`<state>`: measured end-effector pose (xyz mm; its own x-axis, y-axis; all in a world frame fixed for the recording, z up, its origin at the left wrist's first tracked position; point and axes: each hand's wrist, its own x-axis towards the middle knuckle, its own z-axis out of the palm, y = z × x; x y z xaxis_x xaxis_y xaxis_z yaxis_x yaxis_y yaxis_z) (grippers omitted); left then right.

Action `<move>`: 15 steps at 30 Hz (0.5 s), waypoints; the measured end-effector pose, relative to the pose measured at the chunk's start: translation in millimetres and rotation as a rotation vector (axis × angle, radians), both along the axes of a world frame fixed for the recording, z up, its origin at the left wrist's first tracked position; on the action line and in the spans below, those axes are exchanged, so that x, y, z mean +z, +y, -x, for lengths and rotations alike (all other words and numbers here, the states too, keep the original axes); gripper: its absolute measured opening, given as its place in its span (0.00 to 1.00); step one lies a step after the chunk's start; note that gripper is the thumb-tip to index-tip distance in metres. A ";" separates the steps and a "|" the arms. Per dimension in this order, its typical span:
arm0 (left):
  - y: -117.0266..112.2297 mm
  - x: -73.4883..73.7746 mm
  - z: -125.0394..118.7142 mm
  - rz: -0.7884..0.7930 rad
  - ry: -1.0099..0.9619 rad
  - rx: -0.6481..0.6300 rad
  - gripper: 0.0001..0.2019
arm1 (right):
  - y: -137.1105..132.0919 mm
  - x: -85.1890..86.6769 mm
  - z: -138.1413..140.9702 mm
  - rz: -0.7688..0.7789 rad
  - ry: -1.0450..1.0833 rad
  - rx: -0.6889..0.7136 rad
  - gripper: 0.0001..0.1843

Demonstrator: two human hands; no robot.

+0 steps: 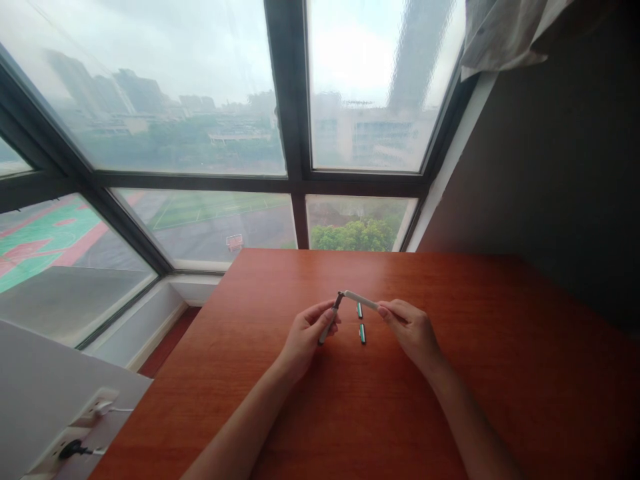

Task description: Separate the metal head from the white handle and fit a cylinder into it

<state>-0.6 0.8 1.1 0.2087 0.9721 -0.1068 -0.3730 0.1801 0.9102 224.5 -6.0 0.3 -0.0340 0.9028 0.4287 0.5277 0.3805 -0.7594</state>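
Observation:
My left hand [305, 337] is closed on a slim dark-and-white stick [330, 320] that slants up to the right. My right hand [410, 327] pinches a slim white stick [360, 299] that points to the left. The two sticks meet at their tips above the red-brown wooden table [350, 413]; whether they are joined I cannot tell. Between my hands, two small green-and-grey pieces lie on the table, one [359, 310] behind the other [362, 333].
Large windows [200, 133] stand behind the table's far edge. A dark wall [560, 167] runs along the right, with pale cloth [500, 33] hanging at its top. A white power strip [75, 433] with a black plug lies on a white surface at lower left.

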 end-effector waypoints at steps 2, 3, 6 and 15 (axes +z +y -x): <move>0.4 0.4 -0.3 0.006 -0.013 0.034 0.22 | 0.8 -1.2 -1.6 0.005 -0.014 -0.017 0.18; 0.6 0.7 -0.4 0.006 -0.017 0.049 0.22 | 1.0 -1.7 -2.0 0.009 -0.013 -0.025 0.18; 0.7 1.6 -0.2 0.001 -0.009 0.066 0.22 | 0.6 -2.0 -0.6 0.035 0.039 -0.026 0.19; -1.9 3.1 -0.9 -0.060 0.072 0.007 0.20 | -2.1 0.7 7.6 0.067 0.096 0.063 0.17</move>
<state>0.3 -1.0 4.2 0.1954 0.9787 -0.0624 -0.3075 0.1215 0.9437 216.9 -8.0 1.0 -0.0536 0.9271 0.3711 0.4283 0.3570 -0.8301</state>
